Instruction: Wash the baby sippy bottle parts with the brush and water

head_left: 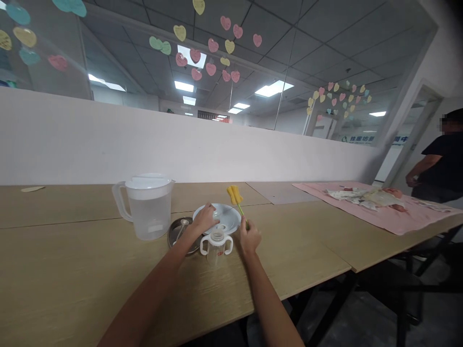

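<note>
My right hand is closed round the green stem of a sponge bottle brush, its yellow sponge head pointing up. Over the white bowl, my left hand has its fingers curled around a small clear cap-like piece, partly hidden by the fingers. A clear baby bottle with two white handles stands upright and uncapped in front of the bowl. Left of it, a round metal tray holds a small pale part, and my left forearm covers some of the tray.
A lidded translucent pitcher stands at the left on the wooden table. Farther right, a pink cloth bears a baby doll and white fabric. A person stands at the far right. Behind the table runs a low white wall.
</note>
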A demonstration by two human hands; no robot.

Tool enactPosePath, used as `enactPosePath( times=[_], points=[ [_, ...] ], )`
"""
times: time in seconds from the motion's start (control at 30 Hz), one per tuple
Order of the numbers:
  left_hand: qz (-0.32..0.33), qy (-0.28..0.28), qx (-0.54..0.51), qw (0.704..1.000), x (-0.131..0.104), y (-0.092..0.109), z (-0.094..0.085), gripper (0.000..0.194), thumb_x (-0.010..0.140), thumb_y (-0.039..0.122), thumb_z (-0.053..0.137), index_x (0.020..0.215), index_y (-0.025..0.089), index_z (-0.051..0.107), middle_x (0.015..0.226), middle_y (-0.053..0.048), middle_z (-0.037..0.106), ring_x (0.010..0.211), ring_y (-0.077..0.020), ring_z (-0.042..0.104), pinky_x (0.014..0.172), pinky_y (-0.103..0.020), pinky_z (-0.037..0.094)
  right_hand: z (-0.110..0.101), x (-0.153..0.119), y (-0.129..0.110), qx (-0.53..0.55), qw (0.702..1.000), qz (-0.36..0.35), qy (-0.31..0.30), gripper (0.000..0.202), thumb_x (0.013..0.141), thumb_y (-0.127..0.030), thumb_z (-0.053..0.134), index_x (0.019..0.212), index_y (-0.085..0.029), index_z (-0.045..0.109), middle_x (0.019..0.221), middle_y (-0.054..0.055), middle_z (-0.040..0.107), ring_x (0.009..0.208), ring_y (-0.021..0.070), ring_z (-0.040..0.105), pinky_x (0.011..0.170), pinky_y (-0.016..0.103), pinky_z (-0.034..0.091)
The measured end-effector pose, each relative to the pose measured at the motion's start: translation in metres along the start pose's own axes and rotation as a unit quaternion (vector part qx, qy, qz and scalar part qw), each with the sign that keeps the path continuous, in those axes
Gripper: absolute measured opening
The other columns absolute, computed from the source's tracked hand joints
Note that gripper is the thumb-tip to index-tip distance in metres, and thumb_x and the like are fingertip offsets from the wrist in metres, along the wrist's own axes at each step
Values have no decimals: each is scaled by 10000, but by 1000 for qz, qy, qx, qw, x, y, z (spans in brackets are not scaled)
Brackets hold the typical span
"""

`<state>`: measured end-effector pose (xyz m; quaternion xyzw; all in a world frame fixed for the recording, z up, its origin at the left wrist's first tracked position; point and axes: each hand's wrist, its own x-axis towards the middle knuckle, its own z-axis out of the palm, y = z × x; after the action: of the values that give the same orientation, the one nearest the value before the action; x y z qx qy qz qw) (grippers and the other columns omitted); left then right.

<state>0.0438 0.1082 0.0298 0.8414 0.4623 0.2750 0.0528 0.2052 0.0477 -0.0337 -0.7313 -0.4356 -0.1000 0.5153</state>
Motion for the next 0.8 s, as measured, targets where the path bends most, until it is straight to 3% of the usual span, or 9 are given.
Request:
enactPosePath(
  times=[0.2,0.33,0.5,0.63,0.8],
  points=[
    [-11,98,-25,995,2,7,-27,317,722,216,611,1021,137,543,1027,-98,572,960,-215,570,887,-336,441,0,-3,-2,11,998,-57,10,637,884,-595,248,619,-166,637,553,58,586,490,121,425,506,236,201],
    [14,137,-57,989,1,13,-45,302,708,208,603,998,161,532,972,-65,566,912,-203,568,854,-342,455,1,-4,0,20,996,-89,2,642,874,-605,261,580,-164,624,544,60,589,483,116,430,501,231,205],
    [73,198,-133,968,-3,17,-64,457,641,193,626,1078,173,495,956,-34,552,914,-180,555,872,-322,449,3,-4,2,27,995,-95,4,641,873,-604,269,557,-161,607,530,63,586,477,117,434,494,227,214],
    [110,167,-217,956,-7,24,-77,525,635,185,614,1140,185,473,984,-36,573,932,-169,570,882,-310,450,2,-7,1,45,987,-155,16,613,881,-575,299,511,-160,557,494,41,556,462,99,417,492,218,220],
    [115,66,-311,941,-11,34,-78,536,657,213,612,1173,163,480,1078,-76,586,1016,-192,569,883,-297,457,0,-8,1,58,974,-208,68,572,891,-521,331,480,-164,506,455,19,496,464,94,414,503,216,248]
  ],
)
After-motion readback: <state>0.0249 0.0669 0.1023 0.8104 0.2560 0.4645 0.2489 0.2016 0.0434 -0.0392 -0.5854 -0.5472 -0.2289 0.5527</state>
